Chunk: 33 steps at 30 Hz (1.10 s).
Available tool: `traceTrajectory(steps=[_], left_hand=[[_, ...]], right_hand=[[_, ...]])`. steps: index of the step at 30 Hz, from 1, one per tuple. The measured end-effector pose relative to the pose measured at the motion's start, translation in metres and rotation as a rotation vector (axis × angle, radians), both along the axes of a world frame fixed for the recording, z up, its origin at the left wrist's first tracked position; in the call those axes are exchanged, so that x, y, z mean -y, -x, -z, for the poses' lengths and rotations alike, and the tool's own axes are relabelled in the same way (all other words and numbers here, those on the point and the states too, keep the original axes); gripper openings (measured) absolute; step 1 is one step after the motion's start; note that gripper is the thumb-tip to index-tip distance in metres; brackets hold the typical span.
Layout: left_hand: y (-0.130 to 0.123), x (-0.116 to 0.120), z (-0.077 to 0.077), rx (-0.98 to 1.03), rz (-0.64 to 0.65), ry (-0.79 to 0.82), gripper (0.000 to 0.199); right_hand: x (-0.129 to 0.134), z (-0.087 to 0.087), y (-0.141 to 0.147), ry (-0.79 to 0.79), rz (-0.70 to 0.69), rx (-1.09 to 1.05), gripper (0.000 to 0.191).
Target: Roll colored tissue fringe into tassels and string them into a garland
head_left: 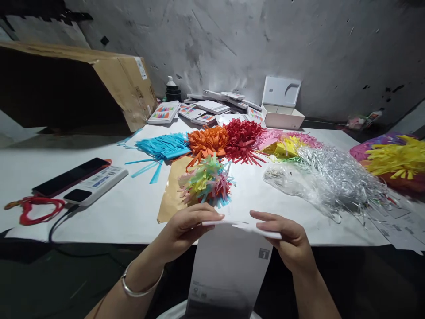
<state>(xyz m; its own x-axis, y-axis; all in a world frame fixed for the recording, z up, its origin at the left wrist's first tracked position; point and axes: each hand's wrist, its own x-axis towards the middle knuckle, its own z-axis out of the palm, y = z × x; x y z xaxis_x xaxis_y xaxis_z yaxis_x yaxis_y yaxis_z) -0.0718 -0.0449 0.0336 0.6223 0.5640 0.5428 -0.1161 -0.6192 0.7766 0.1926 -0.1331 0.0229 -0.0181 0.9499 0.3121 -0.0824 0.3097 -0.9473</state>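
Note:
A white card box hangs upright over the table's front edge, marked with a small "1" and fine print. Thin white flaps stick out at its top. My left hand pinches the left flap between thumb and fingers. On the other side, my right hand grips the right flap, with the index finger raised above it. Just beyond the hands lies a multicoloured bunch of paper tassels, partly over a brown paper sheet.
Blue, orange and red tassels line the white table. Silver tinsel is on the right. A phone and white device lie left. Behind stand a cardboard box, stacked packs and an open white box.

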Motion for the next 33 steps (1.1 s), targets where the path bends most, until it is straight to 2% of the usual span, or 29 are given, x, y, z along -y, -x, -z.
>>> traceTrajectory(steps=[3,7,10,12,13,15,17,19,21,25,29,33], left_hand=[[0.003,-0.001,-0.008,-0.030,0.082,-0.021,0.030],[0.005,0.006,-0.019,-0.151,0.077,-0.008,0.028],[0.001,0.010,-0.021,-0.185,0.020,-0.044,0.028],[-0.005,0.011,-0.018,-0.172,-0.020,-0.075,0.026],[-0.008,0.012,-0.016,-0.155,-0.033,-0.087,0.027],[-0.014,0.014,-0.013,-0.121,-0.047,-0.100,0.029],[-0.018,0.016,-0.009,-0.110,-0.069,-0.093,0.032],[-0.020,0.020,-0.003,-0.121,-0.108,-0.051,0.039],[-0.021,0.022,0.004,-0.144,-0.152,0.011,0.046],[-0.023,0.022,0.017,-0.163,-0.210,0.105,0.035],[-0.024,0.018,0.018,-0.140,-0.192,0.167,0.034],[-0.026,0.016,0.015,-0.112,-0.144,0.203,0.033]], right_hand=[[0.000,-0.003,-0.004,-0.127,-0.034,0.117,0.044],[0.003,-0.009,-0.012,-0.288,-0.070,0.407,0.048],[0.005,-0.022,-0.011,-0.353,-0.048,0.642,0.032],[0.004,-0.031,-0.005,-0.382,0.049,0.778,0.011],[0.002,-0.034,0.000,-0.405,0.096,0.856,0.007],[-0.001,-0.039,0.009,-0.460,0.144,1.037,0.017],[-0.006,-0.041,0.016,-0.469,0.113,1.173,0.028],[-0.010,-0.041,0.019,-0.414,0.058,1.214,0.025],[-0.015,-0.041,0.018,-0.341,0.003,1.204,0.015],[-0.023,-0.045,0.015,-0.278,-0.074,1.218,0.011],[-0.029,-0.051,0.015,-0.231,-0.147,1.211,0.017],[-0.032,-0.056,0.015,-0.174,-0.173,1.205,0.014]])
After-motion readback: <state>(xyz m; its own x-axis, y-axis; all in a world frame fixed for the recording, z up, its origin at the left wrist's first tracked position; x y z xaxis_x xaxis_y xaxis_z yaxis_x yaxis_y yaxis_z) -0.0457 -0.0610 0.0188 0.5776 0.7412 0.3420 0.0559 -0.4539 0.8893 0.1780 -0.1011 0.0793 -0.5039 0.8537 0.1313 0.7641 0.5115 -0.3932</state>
